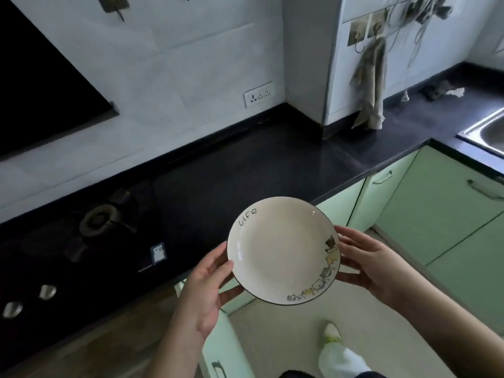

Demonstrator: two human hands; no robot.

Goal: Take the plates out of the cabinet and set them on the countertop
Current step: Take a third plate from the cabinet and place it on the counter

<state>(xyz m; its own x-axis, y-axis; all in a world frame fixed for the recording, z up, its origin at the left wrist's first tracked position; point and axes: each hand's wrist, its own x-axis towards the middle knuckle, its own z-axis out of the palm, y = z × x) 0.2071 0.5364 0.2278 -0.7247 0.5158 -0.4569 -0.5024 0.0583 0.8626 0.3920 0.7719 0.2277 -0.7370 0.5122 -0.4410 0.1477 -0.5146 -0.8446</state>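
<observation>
White plate between both hands

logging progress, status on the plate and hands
Left hand and right hand both grip the plate by its rim. Plate in the air, not yet on the countertop. Counter stretch ahead bare.

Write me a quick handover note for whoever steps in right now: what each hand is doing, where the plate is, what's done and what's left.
Left hand: grips the plate's left rim, thumb on top and fingers under.
Right hand: holds the right rim, fingers curled round the edge.
Plate: cream, with "Life" lettering and a cartoon border, held level in the air above the front edge of the dark countertop, not touching it.
Done: this plate is out of the cabinet.
Left: set it down on the bare countertop between the gas stove and the sink. No other plates are in view; check the cabinet for more.
</observation>
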